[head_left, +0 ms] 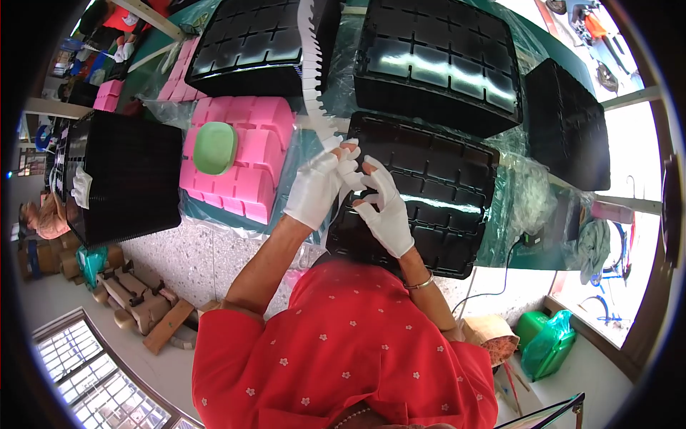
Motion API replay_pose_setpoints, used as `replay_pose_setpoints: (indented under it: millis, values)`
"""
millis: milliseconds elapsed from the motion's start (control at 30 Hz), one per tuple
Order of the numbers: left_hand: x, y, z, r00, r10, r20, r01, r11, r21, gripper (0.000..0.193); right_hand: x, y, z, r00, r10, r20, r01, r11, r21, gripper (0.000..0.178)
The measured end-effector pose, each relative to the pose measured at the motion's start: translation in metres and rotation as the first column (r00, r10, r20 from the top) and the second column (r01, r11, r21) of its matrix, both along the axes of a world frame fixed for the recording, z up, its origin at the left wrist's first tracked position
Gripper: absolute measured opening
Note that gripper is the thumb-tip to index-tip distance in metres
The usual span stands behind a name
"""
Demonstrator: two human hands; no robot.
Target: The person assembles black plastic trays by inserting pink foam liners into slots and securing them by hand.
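Note:
A long white strip [310, 61] with notched teeth along one edge rises from my hands toward the far side. My left hand [314, 187], in a white glove with bare fingertips, pinches its near part. Just right of it is my right hand [389, 211], gloved the same way. Its thumb and fingers are curved and apart, beside the strip's loose lower end; whether they touch it is hard to see. Beneath both hands a glossy black moulded tray [436, 193] lies on the table, its underside grid facing up.
Stacks of black trays stand beyond [439, 61] and at the left [132, 171]. A green dish [215, 148] sits on pink foam blocks [264, 136]. Clear plastic wrap [529, 196] bunches at the right, near a black cable [504, 268]. Wooden pieces [168, 325] lie on the floor.

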State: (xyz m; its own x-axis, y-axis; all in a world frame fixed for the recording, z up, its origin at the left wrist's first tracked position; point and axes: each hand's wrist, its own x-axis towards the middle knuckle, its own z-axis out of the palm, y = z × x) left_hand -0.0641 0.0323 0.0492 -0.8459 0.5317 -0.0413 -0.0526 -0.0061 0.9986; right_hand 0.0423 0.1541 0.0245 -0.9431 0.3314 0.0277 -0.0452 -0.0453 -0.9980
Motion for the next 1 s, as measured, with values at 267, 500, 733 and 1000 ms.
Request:
replay_pose_setpoints:
  millis: [267, 500, 733, 1000]
  values:
    - [0.001, 0.010, 0.017, 0.972, 0.151, 0.178, -0.161, 0.986, 0.048, 0.029, 0.005, 0.008, 0.007, 0.998, -0.018, -0.056, 0.031, 0.973, 0.230, 0.019]
    - [0.017, 0.016, 0.023, 0.973, 0.118, 0.200, -0.108, 0.992, -0.060, 0.032, 0.016, 0.031, 0.017, 0.986, -0.137, 0.098, 0.131, 0.989, 0.062, 0.025]
    - [0.020, 0.020, 0.010, 0.998, 0.053, 0.039, -0.046, 0.984, -0.170, 0.027, 0.011, 0.032, 0.021, 0.991, -0.124, 0.056, 0.105, 0.958, 0.267, 0.023]
    - [0.023, 0.030, 0.007, 0.995, 0.049, 0.089, -0.025, 0.969, -0.247, 0.024, 0.016, 0.035, 0.014, 0.988, -0.137, -0.070, 0.154, 0.889, 0.431, 0.018]
